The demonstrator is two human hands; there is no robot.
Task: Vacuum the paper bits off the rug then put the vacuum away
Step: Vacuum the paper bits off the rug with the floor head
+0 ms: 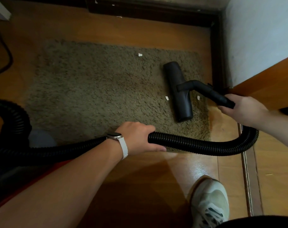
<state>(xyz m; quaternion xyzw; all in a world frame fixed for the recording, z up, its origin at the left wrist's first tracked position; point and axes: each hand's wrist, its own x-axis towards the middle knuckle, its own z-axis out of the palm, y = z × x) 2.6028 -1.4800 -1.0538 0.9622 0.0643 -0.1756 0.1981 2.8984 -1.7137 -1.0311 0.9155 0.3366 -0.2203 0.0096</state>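
A shaggy brown rug (99, 89) lies on the wooden floor. The black vacuum floor head (177, 91) rests on the rug's right side. White paper bits lie on the rug: one at the far edge (140, 54), one just left of the head (167, 98), one just right of it (198, 97). My right hand (240, 109) grips the black wand (210, 92) behind the head. My left hand (138, 139) holds the ribbed black hose (197, 145), which loops from the wand across the rug's near edge to the left.
The hose coils up at the far left (13, 116) beside a dark vacuum body. A white wall (258, 38) and dark door frame (217, 46) stand at the right. More paper bits (119, 17) lie on the floor beyond the rug. My shoe (209, 203) stands at the bottom right.
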